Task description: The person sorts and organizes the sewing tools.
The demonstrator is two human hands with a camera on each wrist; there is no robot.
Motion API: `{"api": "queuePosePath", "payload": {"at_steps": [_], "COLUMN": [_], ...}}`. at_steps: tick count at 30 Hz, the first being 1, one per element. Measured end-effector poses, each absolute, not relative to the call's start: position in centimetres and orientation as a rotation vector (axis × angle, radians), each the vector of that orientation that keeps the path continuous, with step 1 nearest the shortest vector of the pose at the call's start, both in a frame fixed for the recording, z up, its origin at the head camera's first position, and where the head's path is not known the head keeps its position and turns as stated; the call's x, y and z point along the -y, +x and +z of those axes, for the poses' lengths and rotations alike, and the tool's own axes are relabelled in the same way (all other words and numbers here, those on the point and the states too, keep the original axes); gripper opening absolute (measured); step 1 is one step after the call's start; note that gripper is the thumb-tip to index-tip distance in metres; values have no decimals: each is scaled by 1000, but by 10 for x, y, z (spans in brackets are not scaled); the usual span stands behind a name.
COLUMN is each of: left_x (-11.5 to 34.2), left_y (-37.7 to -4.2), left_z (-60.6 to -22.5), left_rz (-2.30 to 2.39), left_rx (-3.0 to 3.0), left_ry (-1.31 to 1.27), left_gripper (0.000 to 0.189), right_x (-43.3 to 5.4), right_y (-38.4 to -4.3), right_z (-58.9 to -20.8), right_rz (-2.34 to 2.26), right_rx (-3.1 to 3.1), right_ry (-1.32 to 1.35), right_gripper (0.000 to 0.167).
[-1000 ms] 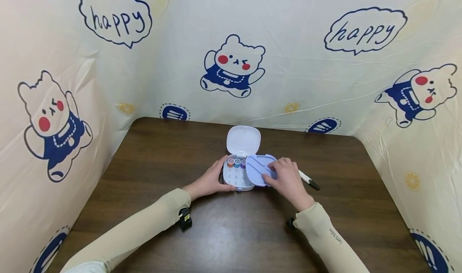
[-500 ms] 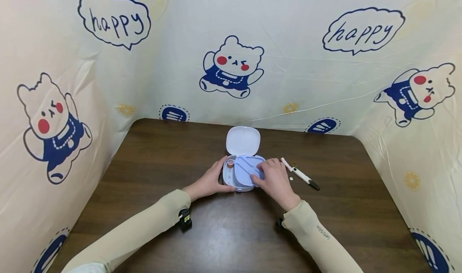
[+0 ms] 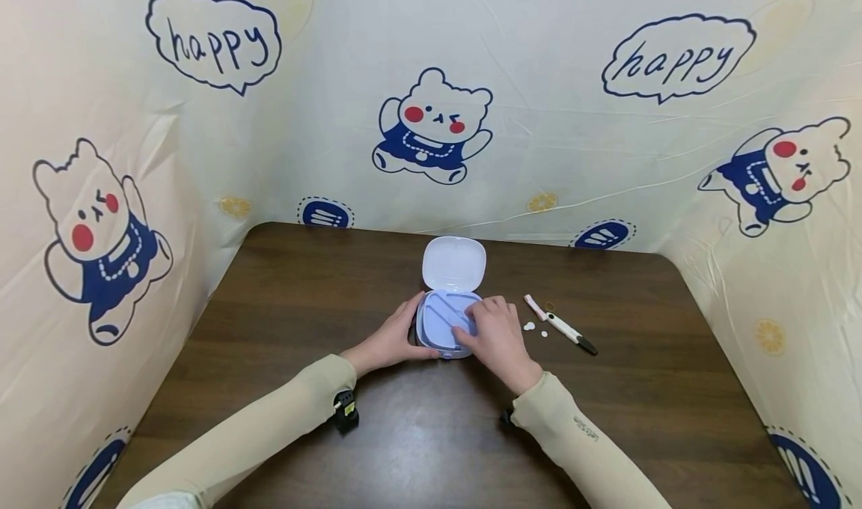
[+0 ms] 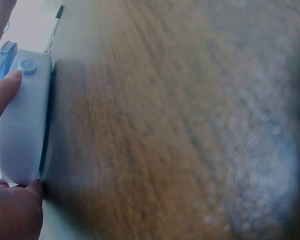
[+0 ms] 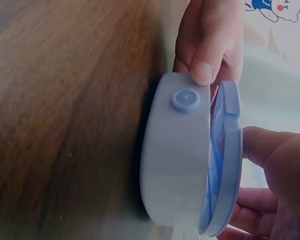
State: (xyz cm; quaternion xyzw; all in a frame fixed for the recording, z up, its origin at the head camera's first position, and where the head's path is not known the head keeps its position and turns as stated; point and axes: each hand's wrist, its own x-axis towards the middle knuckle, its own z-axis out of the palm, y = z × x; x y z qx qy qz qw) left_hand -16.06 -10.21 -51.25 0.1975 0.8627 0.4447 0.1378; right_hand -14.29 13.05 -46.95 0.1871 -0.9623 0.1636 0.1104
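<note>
The left hand (image 3: 390, 336) grips the open-lidded white case (image 5: 172, 160) at the table's (image 3: 303, 284) middle as the right hand (image 3: 500, 338) pinches the tilted blue inner tray (image 3: 439, 323) over it, apparently mid-fitting, which calls for levelling and seating.

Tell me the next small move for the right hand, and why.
The right hand should probably lower the left side of the blue tray toward the white case: the right wrist view shows the tray tilted, its gap wider toward the left hand, which grips the case.
</note>
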Motion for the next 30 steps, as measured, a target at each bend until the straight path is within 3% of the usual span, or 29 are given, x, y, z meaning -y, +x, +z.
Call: {"api": "queuePosePath", "payload": {"at_steps": [30], "left_x": [102], "left_y": [-162], "left_z": [-518], "left_rz": [1329], "left_rx": [-2500], "left_ry": [613], "left_gripper": [118], "right_x": [-118], "right_y": [-140], "right_z": [-476], "right_rz": [444], "right_rx": [2794], "right_ry": [490], "right_gripper": [35]}}
